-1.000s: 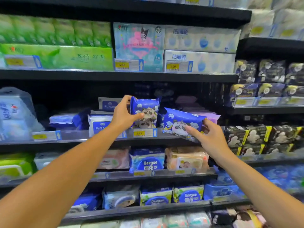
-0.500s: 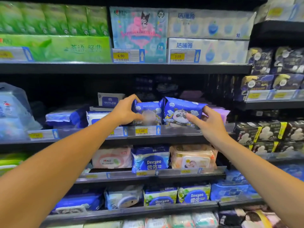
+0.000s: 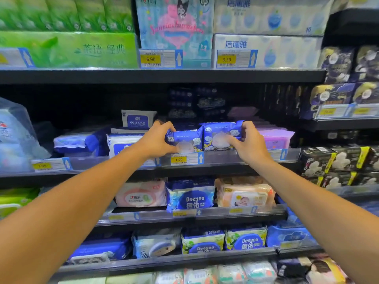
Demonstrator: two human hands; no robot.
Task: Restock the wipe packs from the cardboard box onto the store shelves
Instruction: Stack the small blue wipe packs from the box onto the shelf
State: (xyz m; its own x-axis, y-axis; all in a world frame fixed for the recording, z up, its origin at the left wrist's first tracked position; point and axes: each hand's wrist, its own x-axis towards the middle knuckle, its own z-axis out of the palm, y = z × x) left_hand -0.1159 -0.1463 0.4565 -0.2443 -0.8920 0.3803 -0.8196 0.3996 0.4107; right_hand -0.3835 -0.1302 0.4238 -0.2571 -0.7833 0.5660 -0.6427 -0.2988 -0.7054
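Note:
Two small blue wipe packs with a cartoon animal stand side by side on the middle shelf, just behind its price rail. My left hand grips the left blue pack at its left end. My right hand grips the right blue pack at its right end. Both packs rest upright with their fronts facing me. The cardboard box is out of view.
White and blue packs lie left of my hands, purple packs right. Tissue packs fill the shelf above, Deeyeo wipes and baby wipes the shelves below. Dark packs fill the right bay.
Both hands pushed the blue packs in and down onto the middle shelf. The right pack went from tilted to upright beside the left one. The camera moved closer.

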